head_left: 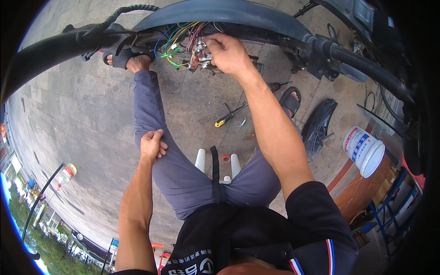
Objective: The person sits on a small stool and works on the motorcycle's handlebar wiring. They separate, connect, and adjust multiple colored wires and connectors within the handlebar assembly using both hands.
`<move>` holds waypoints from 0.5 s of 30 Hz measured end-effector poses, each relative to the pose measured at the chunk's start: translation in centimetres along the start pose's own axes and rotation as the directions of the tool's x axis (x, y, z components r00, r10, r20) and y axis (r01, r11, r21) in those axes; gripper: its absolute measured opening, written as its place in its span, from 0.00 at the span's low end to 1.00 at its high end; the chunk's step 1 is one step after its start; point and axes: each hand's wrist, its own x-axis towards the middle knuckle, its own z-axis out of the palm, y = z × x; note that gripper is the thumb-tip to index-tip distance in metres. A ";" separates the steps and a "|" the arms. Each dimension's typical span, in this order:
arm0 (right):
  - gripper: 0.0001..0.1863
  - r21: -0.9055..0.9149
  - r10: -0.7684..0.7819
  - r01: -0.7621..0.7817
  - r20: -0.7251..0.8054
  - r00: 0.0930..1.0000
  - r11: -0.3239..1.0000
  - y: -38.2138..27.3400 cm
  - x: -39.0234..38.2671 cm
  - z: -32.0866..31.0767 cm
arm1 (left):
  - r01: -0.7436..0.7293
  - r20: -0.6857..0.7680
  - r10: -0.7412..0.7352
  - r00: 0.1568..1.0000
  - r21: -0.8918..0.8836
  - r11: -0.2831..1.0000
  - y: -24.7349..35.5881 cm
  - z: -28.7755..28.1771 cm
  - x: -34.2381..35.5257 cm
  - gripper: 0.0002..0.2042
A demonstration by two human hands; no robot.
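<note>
My right hand (220,50) is closed at a bundle of coloured wiring (181,39) under a dark curved vehicle panel (220,13), fingertips gripping among small connectors; the exact piece is hidden. Green connectors (168,60) hang to its left. My left hand (152,144) rests on my left leg with fingers curled closed; whatever is inside, if anything, is hidden. A yellow-handled screwdriver (220,123) lies on the paving (183,101) below the wires, beside a small metal tool (240,123). A power drill (274,86) lies near my right foot.
A black tubular frame (55,53) crosses the top. At right are a black plastic part (317,128), a white bucket (362,150) and a blue rack (389,211). A red tape roll (226,158) is between my legs. A plastic bottle (66,175) hangs at left.
</note>
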 end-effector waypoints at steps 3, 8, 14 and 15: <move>0.14 0.016 0.005 -0.005 0.013 1.000 1.000 -0.3 -0.2 -0.1 | 0.003 0.004 -0.003 1.000 0.004 1.000 -0.1 0.0 0.2 0.15; 0.12 -0.061 0.030 -0.026 0.054 0.998 0.998 -0.8 -0.3 -0.3 | 0.006 0.013 -0.006 1.000 -0.013 1.000 -0.1 -0.1 0.3 0.15; 0.11 -0.011 -0.135 0.135 -0.012 0.991 0.991 -0.6 -0.3 0.2 | 0.012 -0.016 -0.012 1.000 -0.019 1.000 -0.1 0.0 0.2 0.15; 0.11 -0.015 -0.146 0.145 -0.010 0.989 0.989 -0.6 -0.3 0.2 | 0.005 -0.001 -0.005 1.000 -0.010 1.000 0.0 0.0 0.3 0.15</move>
